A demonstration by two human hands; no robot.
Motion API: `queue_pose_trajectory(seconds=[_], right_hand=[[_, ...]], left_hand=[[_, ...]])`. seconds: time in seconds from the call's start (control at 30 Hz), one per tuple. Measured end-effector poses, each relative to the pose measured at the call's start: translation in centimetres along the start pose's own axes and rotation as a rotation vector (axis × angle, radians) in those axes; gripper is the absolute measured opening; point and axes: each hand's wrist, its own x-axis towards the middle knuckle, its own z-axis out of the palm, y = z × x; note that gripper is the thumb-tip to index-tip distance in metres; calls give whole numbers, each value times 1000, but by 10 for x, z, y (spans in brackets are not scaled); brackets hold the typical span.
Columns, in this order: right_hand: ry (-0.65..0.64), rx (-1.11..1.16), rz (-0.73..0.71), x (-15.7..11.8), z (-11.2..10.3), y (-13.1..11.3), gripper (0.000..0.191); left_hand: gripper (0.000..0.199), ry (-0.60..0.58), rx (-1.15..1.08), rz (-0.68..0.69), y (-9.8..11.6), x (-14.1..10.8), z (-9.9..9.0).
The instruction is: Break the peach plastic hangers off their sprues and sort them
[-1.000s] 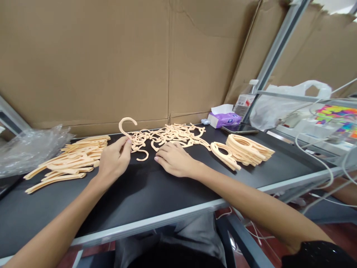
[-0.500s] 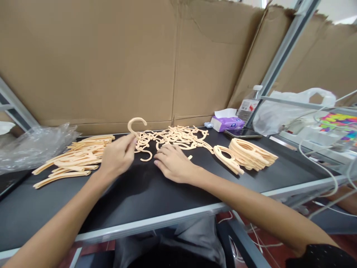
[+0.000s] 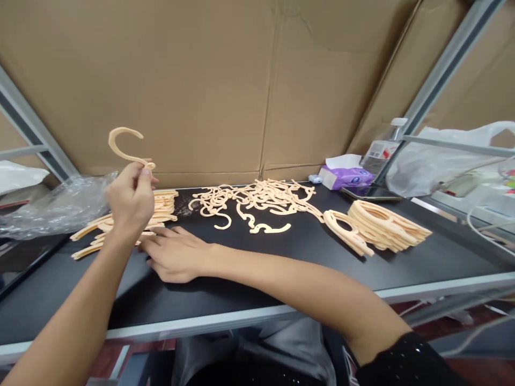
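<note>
Raised at the left, my left hand [image 3: 132,198] pinches the lower end of a cream plastic hook [image 3: 116,143], its curve standing above the fingers. My right hand [image 3: 175,254] is low over the black table, palm down with fingers apart, its fingertips at the right edge of a pile of long cream hanger arms [image 3: 163,206]. Whether those fingertips touch a piece is hidden. Small curved cream pieces [image 3: 269,195] lie heaped at the middle back. Nearer the front lies a loose curved piece [image 3: 277,229].
Stacked cream oval-ended pieces [image 3: 386,225] lie at the right. Behind them are a purple tissue pack [image 3: 346,177], a phone [image 3: 370,192] and a bottle [image 3: 380,153]. Clear plastic wrapping [image 3: 56,206] lies at the left. Cardboard [image 3: 193,86] stands behind the table [image 3: 249,279].
Both hands have moved left. My left hand has lifted the hook higher, and my right hand has gone from the heap of small pieces to the hanger-arm pile. The view has shifted slightly.
</note>
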Motion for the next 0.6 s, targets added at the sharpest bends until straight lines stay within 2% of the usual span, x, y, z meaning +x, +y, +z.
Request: queue_pose_trajectory(seconds=[0.1, 0.2, 0.27, 0.43, 0.5, 0.6], right_hand=[[-52, -16, 0, 7, 0, -1, 24], [37, -110, -11, -7, -7, -2, 23], [102, -172, -13, -26, -15, -2, 22], [92, -209, 114, -89, -38, 9, 24], [72, -217, 148, -111, -46, 14, 28], [114, -219, 182, -133, -55, 23, 27]], left_hand=[[32, -30, 19, 1, 3, -4, 2], [33, -88, 25, 23, 7, -8, 5], [34, -128, 28, 43, 12, -12, 6], [36, -208, -7, 84, 21, -21, 12], [36, -279, -24, 99, 22, -27, 17], [34, -426, -28, 138, 23, -37, 26]])
